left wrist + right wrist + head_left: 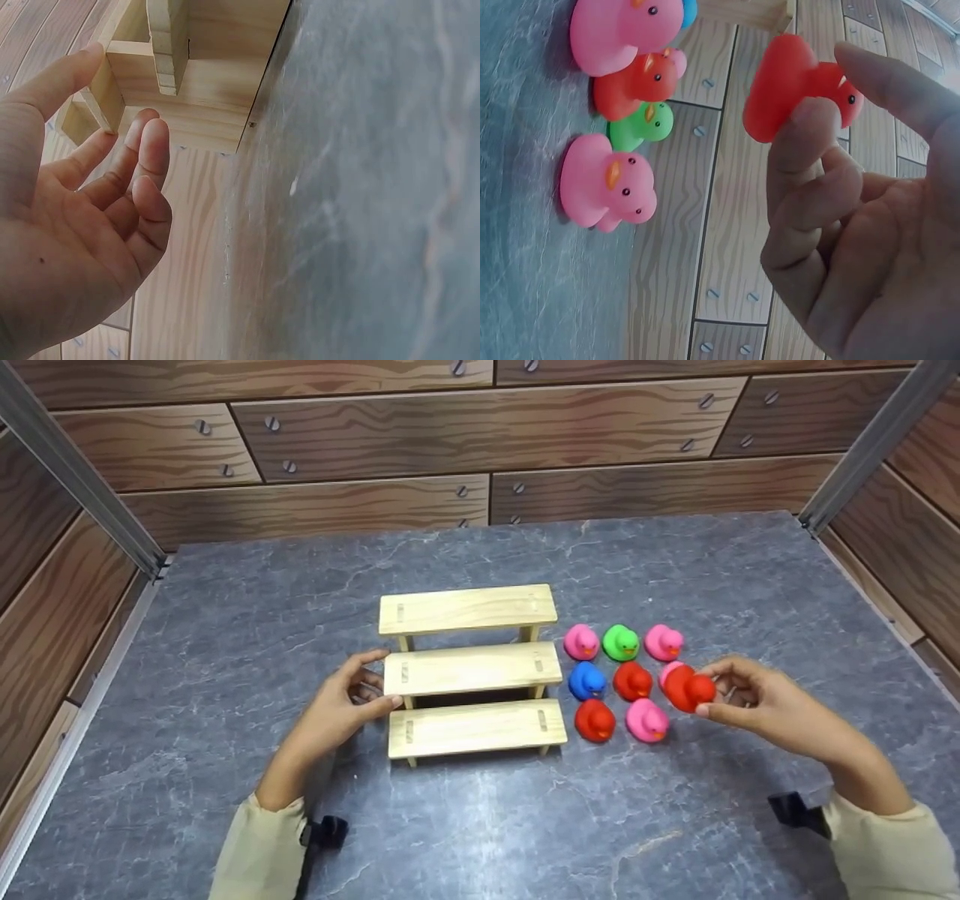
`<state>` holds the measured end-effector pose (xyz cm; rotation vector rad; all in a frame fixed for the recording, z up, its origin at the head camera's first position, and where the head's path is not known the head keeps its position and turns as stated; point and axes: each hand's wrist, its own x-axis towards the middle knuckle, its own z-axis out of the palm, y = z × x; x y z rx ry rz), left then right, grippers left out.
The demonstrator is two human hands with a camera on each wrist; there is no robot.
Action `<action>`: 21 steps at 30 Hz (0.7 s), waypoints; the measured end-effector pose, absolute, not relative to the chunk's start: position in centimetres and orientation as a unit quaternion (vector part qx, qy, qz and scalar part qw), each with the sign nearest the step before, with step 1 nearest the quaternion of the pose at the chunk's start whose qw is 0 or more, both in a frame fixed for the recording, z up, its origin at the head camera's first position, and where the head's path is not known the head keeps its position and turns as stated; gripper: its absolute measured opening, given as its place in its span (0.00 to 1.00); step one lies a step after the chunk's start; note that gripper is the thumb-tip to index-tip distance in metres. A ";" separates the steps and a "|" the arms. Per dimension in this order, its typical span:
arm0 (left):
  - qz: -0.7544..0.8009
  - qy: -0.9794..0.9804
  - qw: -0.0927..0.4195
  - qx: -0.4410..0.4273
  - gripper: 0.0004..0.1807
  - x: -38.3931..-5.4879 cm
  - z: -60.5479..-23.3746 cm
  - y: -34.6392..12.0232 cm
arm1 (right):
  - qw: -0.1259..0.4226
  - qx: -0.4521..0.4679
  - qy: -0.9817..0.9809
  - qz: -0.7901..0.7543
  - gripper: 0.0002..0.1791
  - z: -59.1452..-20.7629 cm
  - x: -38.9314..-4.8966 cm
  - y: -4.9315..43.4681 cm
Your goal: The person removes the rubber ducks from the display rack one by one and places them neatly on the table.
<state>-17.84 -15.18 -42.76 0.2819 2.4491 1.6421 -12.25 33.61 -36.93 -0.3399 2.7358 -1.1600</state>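
A three-step wooden stand (pixel 472 669) sits on the table. My left hand (pixel 335 706) is at its left side, with thumb and index finger gripping the end of the middle step; the other fingers curl loosely beside it in the left wrist view. My right hand (pixel 780 709) pinches a red rubber duck (pixel 684 688) between thumb and fingers. In the right wrist view this duck (pixel 780 90) is raised off the table. Below it in the head view, a pink duck (pixel 667 669) is partly hidden.
Right of the stand, several ducks stand in rows: pink (pixel 581 643), green (pixel 620 643), blue (pixel 587 681) and red (pixel 595 721) among them. Wood-patterned panels (pixel 487 427) wall the grey marbled table (pixel 480 832) at the back and sides.
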 end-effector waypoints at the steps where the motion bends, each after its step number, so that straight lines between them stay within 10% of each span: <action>1: 0.551 0.824 0.090 0.095 0.37 -17.8 -42.7 -15.2 | 0.077 -0.114 0.914 -0.382 0.20 -37.0 -12.3 33.7; 21: 0.553 0.823 0.095 0.091 0.37 -17.8 -42.6 -15.1 | 0.158 -0.153 0.918 -0.330 0.19 -38.4 -13.0 35.3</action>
